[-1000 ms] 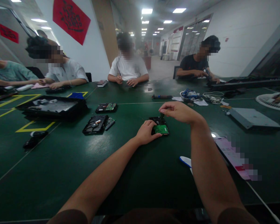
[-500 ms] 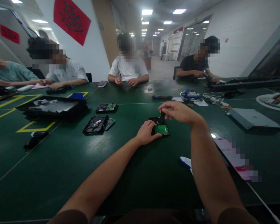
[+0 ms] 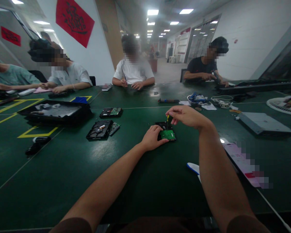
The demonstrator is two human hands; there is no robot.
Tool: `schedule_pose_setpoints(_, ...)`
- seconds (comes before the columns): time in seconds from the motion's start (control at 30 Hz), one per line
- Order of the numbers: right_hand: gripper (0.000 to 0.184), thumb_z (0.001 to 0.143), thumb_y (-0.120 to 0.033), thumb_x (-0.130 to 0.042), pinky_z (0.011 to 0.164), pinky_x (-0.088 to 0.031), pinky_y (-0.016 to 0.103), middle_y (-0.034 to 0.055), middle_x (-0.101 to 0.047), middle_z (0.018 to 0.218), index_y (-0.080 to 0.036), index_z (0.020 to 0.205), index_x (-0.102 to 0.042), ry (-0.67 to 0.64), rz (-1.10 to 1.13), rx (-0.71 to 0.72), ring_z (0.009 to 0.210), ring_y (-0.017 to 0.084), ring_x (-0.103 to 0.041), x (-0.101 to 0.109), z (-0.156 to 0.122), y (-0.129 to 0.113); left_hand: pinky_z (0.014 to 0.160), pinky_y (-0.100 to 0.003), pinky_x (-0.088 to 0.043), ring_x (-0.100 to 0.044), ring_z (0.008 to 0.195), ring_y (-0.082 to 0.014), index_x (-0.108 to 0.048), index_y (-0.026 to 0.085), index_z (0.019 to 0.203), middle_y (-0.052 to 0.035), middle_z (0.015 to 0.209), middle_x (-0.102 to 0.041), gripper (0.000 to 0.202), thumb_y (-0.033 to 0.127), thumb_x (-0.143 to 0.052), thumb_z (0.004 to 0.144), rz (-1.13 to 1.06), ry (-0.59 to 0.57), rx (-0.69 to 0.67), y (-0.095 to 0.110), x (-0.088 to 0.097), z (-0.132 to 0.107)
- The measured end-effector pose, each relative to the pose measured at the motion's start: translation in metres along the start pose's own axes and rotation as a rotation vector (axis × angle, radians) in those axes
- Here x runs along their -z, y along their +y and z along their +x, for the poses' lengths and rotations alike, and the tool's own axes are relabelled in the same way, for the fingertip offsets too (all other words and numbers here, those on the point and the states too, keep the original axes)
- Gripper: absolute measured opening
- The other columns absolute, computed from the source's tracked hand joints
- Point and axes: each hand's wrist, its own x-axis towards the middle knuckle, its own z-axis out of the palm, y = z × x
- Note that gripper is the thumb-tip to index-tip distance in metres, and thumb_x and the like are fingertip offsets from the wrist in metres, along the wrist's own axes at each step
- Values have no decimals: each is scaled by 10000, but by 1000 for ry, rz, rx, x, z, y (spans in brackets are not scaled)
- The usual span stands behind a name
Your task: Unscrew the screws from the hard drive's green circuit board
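A hard drive (image 3: 168, 135) with a green circuit board lies on the table in front of me. My left hand (image 3: 153, 138) grips its left side, fingers at the far edge and thumb at the near edge. Above the drive, my right hand (image 3: 184, 116) pinches a small screwdriver (image 3: 169, 119) with a yellow-and-black handle, held upright. Its tip points down at the drive; exactly where it touches is too small to tell. Left of my hands lie another drive (image 3: 99, 130) with a loose circuit board (image 3: 114, 128) beside it, and a further hard drive (image 3: 111, 112) behind.
A large black tray-like casing (image 3: 55, 111) stands at the left, near a black object (image 3: 37, 145). To the right are a grey metal box (image 3: 265, 123), a pink-screened phone (image 3: 241, 163) and a blue-and-white tool (image 3: 193, 168). Several people sit across the green table (image 3: 126, 181).
My right hand's fingers have shifted slightly on the screwdriver, showing more of its yellow handle. My left hand and the hard drive stay in place.
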Motion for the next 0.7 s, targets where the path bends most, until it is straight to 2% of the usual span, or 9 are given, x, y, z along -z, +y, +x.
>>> schedule_pose_setpoints(0.07,281,957,-365,-577,650,-548,286,51,-728,826,-195,1131,-717,-38,25,1,705,165,-681,2,-2,0,1065,-531,-456,-520,1239,-331,-596,219,1236,-134,1277,-578,587,603,-717,809,4,2,-2,0,-1,0)
schedule_pose_setpoints(0.13,275,937,-373,-602,627,-527,278,49,-729,841,-199,1110,-727,-38,0,9,711,164,-669,3,-3,-1,1068,-526,-457,-519,1243,-328,-595,215,1238,-135,1276,-580,588,598,-719,810,7,2,-7,-1,-1,0)
schedule_pose_setpoints(0.27,216,873,-404,-680,631,-498,278,43,-730,870,-209,941,-744,66,-117,22,743,171,-646,3,-2,2,1071,-516,-459,-520,1242,-322,-597,216,1228,-134,1280,-577,575,582,-731,806,7,6,-12,-1,-2,0)
schedule_pose_setpoints(0.4,197,872,-381,-686,630,-504,291,44,-730,878,-213,965,-727,105,-122,19,695,165,-642,1,1,3,1063,-514,-463,-523,1230,-319,-593,210,1237,-135,1278,-575,585,597,-716,815,7,1,-12,-1,-1,-1)
schedule_pose_setpoints(0.57,250,947,-427,-598,560,-494,269,53,-741,939,-214,997,-718,41,-29,20,625,136,-634,-2,2,2,1065,-510,-460,-524,1225,-320,-600,207,1213,-132,1268,-581,576,608,-711,814,22,11,-15,-2,-3,0)
schedule_pose_setpoints(0.7,281,975,-409,-558,601,-527,279,54,-718,789,-189,1059,-711,2,52,10,656,162,-662,-1,3,6,1065,-515,-459,-523,1233,-324,-600,207,1212,-132,1274,-581,587,619,-710,809,21,4,-8,-2,-3,0)
